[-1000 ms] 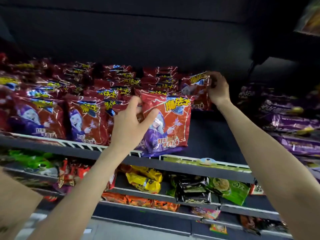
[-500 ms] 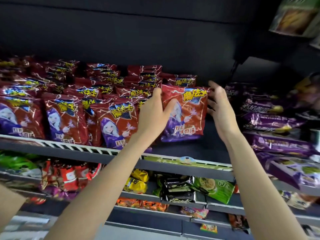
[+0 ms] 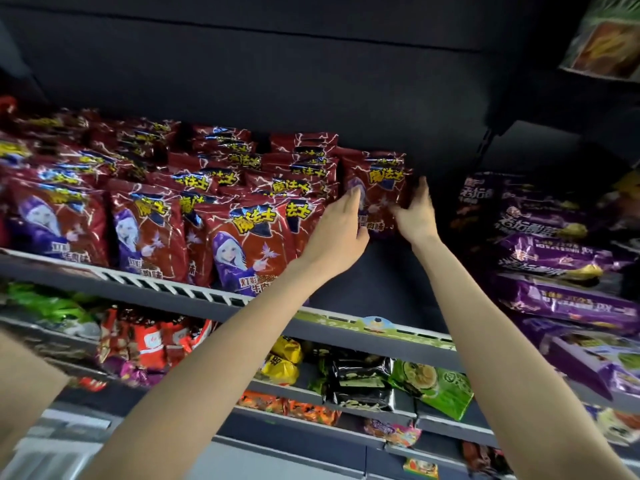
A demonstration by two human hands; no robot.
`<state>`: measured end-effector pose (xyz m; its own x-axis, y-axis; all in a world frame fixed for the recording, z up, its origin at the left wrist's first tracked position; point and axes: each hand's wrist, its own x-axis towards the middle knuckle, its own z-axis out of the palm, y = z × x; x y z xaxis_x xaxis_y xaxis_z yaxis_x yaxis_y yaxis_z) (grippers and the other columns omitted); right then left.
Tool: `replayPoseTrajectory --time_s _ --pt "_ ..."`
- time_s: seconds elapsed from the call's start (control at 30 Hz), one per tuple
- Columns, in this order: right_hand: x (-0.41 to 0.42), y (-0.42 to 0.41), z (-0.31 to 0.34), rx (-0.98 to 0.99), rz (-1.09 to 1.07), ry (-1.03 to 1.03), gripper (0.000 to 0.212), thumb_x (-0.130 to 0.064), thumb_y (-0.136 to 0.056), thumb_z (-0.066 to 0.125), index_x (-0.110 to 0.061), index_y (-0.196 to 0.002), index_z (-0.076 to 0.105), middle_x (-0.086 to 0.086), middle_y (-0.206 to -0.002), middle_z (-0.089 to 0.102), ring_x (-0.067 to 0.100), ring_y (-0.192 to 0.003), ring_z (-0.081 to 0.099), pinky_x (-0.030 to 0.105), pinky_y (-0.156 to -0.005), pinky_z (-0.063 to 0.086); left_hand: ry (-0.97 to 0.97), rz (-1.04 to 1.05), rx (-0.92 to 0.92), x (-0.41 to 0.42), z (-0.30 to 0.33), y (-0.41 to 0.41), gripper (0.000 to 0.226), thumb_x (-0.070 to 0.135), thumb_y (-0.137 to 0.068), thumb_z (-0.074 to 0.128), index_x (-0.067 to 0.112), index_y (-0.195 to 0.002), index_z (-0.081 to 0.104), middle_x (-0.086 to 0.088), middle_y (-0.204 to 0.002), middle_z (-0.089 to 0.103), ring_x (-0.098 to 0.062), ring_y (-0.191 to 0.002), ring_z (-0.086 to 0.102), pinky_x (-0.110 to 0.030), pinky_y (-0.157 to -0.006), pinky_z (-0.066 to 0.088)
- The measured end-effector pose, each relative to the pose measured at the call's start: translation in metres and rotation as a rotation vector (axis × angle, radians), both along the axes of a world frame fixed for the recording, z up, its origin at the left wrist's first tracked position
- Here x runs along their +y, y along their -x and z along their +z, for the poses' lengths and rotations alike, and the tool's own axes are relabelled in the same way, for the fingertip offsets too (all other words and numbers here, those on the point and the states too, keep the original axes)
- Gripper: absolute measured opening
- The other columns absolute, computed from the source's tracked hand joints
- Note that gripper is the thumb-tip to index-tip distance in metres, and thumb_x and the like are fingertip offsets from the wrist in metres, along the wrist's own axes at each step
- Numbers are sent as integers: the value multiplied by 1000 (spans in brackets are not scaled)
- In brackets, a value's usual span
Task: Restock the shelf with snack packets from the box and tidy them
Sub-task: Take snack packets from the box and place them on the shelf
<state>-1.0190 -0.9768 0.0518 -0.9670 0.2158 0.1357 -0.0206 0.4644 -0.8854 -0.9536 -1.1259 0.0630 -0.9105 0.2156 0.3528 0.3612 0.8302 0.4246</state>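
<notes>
Rows of red snack packets (image 3: 249, 251) with a purple-hooded figure fill the upper shelf (image 3: 166, 287). At the right end of the rows one red packet (image 3: 381, 188) stands upright deep on the shelf. My left hand (image 3: 341, 226) holds its left edge and my right hand (image 3: 415, 216) holds its right edge, fingers curled around the sides. The packet's lower part is hidden behind both hands. The box is out of view.
Bare dark shelf floor (image 3: 391, 289) lies to the right of the red rows. Purple packets (image 3: 554, 258) are stacked on the neighbouring shelf at right. Lower shelves hold orange, yellow, black and green packets (image 3: 433, 386). A dark shelf underside hangs overhead.
Both hands have moved the red packet further back and to the right on the shelf. My right hand, open beside it half a second ago, now holds its right edge.
</notes>
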Motion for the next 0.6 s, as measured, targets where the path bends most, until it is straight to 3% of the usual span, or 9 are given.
replayPoseTrajectory --time_s 0.07,0.17,0.27,0.33,0.43,0.53,0.6 --pt "7 -20 0 84 1 -151 73 -12 -92 58 -7 -151 15 15 -153 23 27 -141 24 27 -111 21 61 -30 37 2 0 -2 62 17 -97 46 5 -150 15 -11 -153 26 -24 -138 28 -27 -110 23" --pt "15 -62 6 325 47 -259 51 -8 -93 53 -9 -142 38 9 -142 41 21 -133 36 18 -105 24 127 -78 100 2 3 -15 53 14 -96 46 6 -146 29 -10 -143 43 -23 -130 39 -31 -103 35" --pt "15 -95 16 569 57 -439 29 -12 -94 52 -12 -122 57 3 -120 58 19 -113 48 21 -94 33 181 -92 292 -13 10 -42 38 12 -93 51 9 -131 53 -7 -115 65 -21 -104 59 -33 -78 53" --pt "6 -110 23 710 73 -563 19 -16 -94 51 -10 -108 63 3 -103 64 21 -97 52 30 -83 41 208 -78 453 -36 12 -64 23 15 -91 53 12 -110 67 -1 -92 71 -16 -83 64 -27 -60 53" --pt "-25 -130 27 884 187 -660 19 -19 -96 52 -8 -91 67 2 -79 65 20 -72 56 32 -61 43 242 -4 576 -83 10 -101 19 19 -91 54 15 -90 72 5 -73 70 -11 -68 63 -22 -57 47" --pt "-73 -158 21 911 402 -613 21 -22 -95 55 -11 -81 67 -1 -63 60 16 -54 55 28 -43 42 212 130 586 -140 4 -149 20 19 -91 56 15 -81 73 5 -65 67 -14 -61 62 -28 -56 48" --pt "-111 -179 13 824 588 -560 17 -24 -92 55 -16 -81 66 -5 -64 61 14 -55 57 29 -44 45 162 238 485 -179 -2 -188 19 21 -91 56 16 -84 73 5 -67 67 -15 -62 63 -32 -57 51"
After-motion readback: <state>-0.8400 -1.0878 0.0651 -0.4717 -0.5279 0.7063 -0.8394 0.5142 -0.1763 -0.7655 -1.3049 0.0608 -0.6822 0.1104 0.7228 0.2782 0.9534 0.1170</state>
